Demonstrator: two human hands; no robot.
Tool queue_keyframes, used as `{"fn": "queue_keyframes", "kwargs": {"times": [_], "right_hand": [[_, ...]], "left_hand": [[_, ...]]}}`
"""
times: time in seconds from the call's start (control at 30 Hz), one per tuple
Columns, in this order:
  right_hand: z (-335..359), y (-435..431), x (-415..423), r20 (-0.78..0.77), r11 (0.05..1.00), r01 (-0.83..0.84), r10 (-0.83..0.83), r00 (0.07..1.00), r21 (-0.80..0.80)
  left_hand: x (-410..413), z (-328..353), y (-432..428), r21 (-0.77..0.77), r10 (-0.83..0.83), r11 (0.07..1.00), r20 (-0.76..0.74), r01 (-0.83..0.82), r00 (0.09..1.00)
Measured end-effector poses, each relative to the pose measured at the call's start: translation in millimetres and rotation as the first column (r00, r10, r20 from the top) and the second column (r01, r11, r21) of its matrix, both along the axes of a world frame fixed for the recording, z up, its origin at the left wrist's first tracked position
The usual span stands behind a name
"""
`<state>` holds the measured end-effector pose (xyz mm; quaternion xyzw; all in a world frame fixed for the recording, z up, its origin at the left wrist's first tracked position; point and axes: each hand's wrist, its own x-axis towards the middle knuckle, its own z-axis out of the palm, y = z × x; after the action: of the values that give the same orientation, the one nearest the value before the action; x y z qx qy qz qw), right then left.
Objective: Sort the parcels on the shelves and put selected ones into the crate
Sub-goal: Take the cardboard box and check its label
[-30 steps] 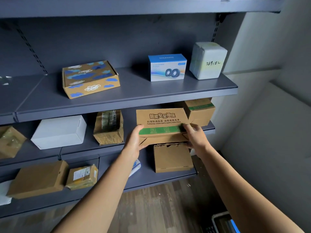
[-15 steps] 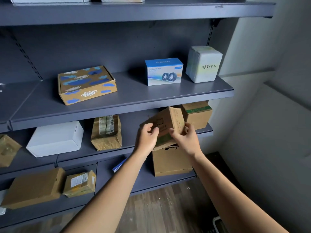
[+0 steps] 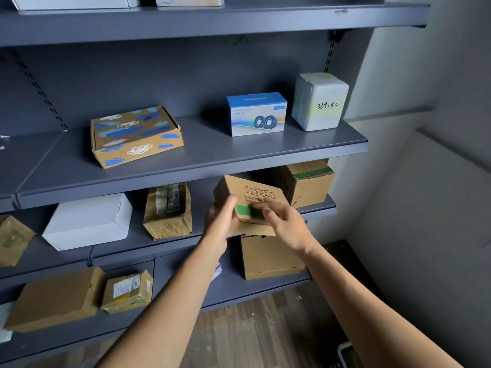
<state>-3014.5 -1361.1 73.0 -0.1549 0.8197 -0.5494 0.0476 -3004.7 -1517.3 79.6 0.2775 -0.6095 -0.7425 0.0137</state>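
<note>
At the frame's centre, a tilted cardboard box (image 3: 255,193) is held just below a grey shelf (image 3: 212,155). The left hand (image 3: 219,224) grips its left side. The right hand (image 3: 285,225), blurred, curls its fingers over the green-striped front.

Dim, soft light came from the right, brightening the wall (image 3: 438,75) and leaving the lower shelves (image 3: 233,286) shadowed. Motion smeared the left hand (image 3: 220,221), right hand (image 3: 283,221) and cardboard box (image 3: 252,191); frame edges bowed.
</note>
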Motion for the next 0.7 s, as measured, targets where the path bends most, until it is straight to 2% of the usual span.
{"fn": "queue_keyframes", "kwargs": {"times": [0.13, 0.2, 0.3, 0.4, 0.47, 0.57, 0.7], "right_hand": [[-5, 20, -13, -0.073, 0.937, 0.302, -0.293, 0.953, 0.178], [-7, 31, -18, -0.02, 0.899, 0.378, -0.383, 0.923, 0.219], [-4, 39, -19, 0.175, 0.933, 0.347, -0.359, 0.917, 0.098], [3, 38, -13, 0.335, 0.938, 0.338, -0.295, 0.895, -0.076], [3, 38, -13, 0.342, 0.925, 0.367, -0.315, 0.885, -0.097], [0, 42, -13, 0.284, 0.926, 0.376, -0.356, 0.89, -0.019], [-3, 44, -12, 0.223, 0.94, 0.336, -0.34, 0.914, 0.058]], "left_hand": [[1, -1, -13, 0.074, 0.014, 0.997, 0.067, -0.019, 0.998], [2, 4, -17, 0.125, 0.008, 0.992, 0.096, -0.02, 0.995], [3, 6, -23, 0.203, -0.003, 0.979, 0.165, -0.031, 0.986], [5, 6, -27, 0.19, -0.039, 0.982, 0.207, -0.001, 0.978], [6, 8, -28, 0.157, -0.074, 0.987, 0.196, 0.043, 0.978], [8, 3, -31, 0.093, -0.099, 0.992, 0.147, 0.086, 0.984], [13, -1, -31, -0.117, -0.134, 0.982, 0.109, 0.146, 0.985]]}}
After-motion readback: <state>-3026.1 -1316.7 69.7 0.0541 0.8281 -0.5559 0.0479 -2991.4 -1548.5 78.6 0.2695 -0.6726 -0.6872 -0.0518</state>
